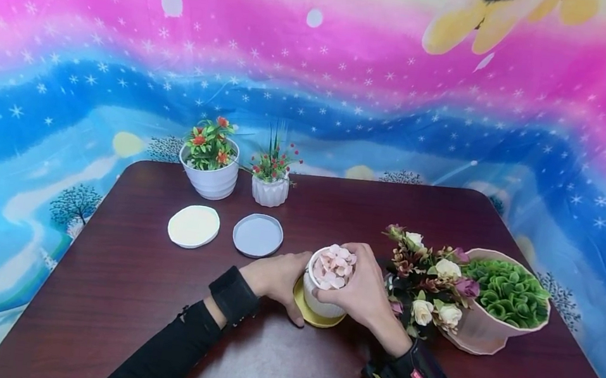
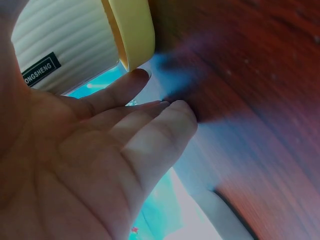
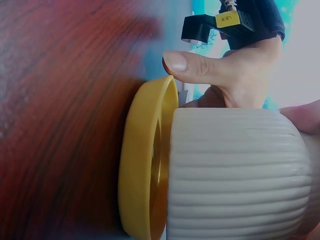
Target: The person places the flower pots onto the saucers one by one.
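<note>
A white ribbed flowerpot [image 1: 325, 309] with pale pink petals [image 1: 335, 266] stands over a yellow saucer [image 3: 137, 165] at the front middle of the table. My right hand [image 1: 363, 289] grips the pot near its rim, thumb on the near side and fingers round the far side. Part of the saucer's inner floor shows beside the pot's base in the right wrist view. At the saucer's left edge is my left hand [image 1: 281, 280], its thumb tip right at the rim. Its fingers [image 2: 160, 132] are nearly straight in the left wrist view, where the pot's dark label [image 2: 42, 69] also shows.
Right of the pot, white and purple roses [image 1: 423, 311] lean beside a pink pot [image 1: 476, 330] of green leaves. A white saucer [image 1: 194, 226] and a grey saucer [image 1: 258, 235] lie left. Behind them stand a white pot [image 1: 212, 180] and a smaller fluted pot [image 1: 270, 192], both flowering.
</note>
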Tool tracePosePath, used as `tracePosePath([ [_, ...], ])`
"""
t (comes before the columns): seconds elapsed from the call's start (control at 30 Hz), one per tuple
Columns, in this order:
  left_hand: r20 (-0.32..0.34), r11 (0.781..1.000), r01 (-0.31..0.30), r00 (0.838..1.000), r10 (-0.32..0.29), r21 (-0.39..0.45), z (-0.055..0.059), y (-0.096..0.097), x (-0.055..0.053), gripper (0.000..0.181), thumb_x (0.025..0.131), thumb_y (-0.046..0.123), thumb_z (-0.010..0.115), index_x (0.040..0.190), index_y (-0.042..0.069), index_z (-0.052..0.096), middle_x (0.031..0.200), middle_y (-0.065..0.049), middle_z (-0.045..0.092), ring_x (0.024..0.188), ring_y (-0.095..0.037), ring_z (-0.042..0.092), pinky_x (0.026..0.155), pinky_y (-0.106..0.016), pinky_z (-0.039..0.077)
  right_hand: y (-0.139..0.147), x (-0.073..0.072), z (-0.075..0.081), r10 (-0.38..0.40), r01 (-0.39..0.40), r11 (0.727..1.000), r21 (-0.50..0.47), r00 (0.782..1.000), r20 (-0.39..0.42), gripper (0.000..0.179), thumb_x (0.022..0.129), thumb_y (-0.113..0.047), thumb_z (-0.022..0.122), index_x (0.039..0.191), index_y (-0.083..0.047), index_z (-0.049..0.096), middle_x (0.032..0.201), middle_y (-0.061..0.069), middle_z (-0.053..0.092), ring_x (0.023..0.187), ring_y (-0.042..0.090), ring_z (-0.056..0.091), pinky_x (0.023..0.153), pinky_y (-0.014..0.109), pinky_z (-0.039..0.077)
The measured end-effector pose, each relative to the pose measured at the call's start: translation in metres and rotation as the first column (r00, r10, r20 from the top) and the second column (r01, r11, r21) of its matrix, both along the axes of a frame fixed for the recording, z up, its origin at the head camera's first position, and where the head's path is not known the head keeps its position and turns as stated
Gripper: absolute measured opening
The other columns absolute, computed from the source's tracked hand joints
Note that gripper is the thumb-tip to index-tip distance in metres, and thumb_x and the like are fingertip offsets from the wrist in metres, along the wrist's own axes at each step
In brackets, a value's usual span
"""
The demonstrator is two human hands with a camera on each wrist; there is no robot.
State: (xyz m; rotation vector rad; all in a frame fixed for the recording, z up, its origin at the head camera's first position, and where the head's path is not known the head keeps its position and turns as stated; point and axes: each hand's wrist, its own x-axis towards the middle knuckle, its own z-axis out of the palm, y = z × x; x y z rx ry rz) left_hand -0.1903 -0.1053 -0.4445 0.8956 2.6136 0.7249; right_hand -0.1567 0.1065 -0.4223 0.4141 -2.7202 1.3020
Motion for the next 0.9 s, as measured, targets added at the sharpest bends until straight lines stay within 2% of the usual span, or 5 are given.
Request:
tracePosePath([
  [0.4, 0.018, 1.0, 0.003, 1.0, -0.003, -0.005, 0.0008, -0.0002, -0.0017, 0.104, 0.056, 0.04, 0.109, 0.14, 0.009, 0.055, 0.133, -0.003, 0.066, 0.117, -0.017, 0.065, 0.104, -0.034, 0.052, -0.0006, 0.0019, -0.0023, 0.01, -0.01, 1.0, -0.009, 1.0, 0.011, 0.086, 0.059, -0.029, 0.097, 0.132, 0.001, 0.059, 0.123, 0.012, 0.06, 0.107, 0.026, 0.06, 0.095, 0.044, 0.049],
  [0.67, 0.014, 1.0, 0.005, 1.0, -0.005, -0.008, -0.0002, -0.0005, -0.0022, 0.098, 0.056, 0.04, 0.109, 0.133, 0.009, 0.056, 0.128, -0.003, 0.067, 0.114, -0.018, 0.067, 0.102, -0.035, 0.054, 0.0, 0.0027, -0.0046, 0.021, -0.021, 1.0, -0.007, 1.0, 0.001, 0.087, 0.058, -0.028, 0.095, 0.132, 0.001, 0.059, 0.123, 0.012, 0.06, 0.106, 0.027, 0.06, 0.094, 0.044, 0.05],
  [0.9, 0.02, 1.0, 0.002, 1.0, -0.002, -0.006, 0.0015, -0.0002, -0.0011, 0.099, 0.057, 0.04, 0.109, 0.135, 0.01, 0.056, 0.129, -0.003, 0.067, 0.115, -0.018, 0.067, 0.103, -0.036, 0.054, -0.0004, 0.0038, -0.006, 0.023, -0.024, 1.0, -0.012, 1.0, -0.007, 0.087, 0.056, -0.027, 0.097, 0.13, 0.0, 0.059, 0.121, 0.01, 0.06, 0.105, 0.025, 0.059, 0.094, 0.044, 0.049],
])
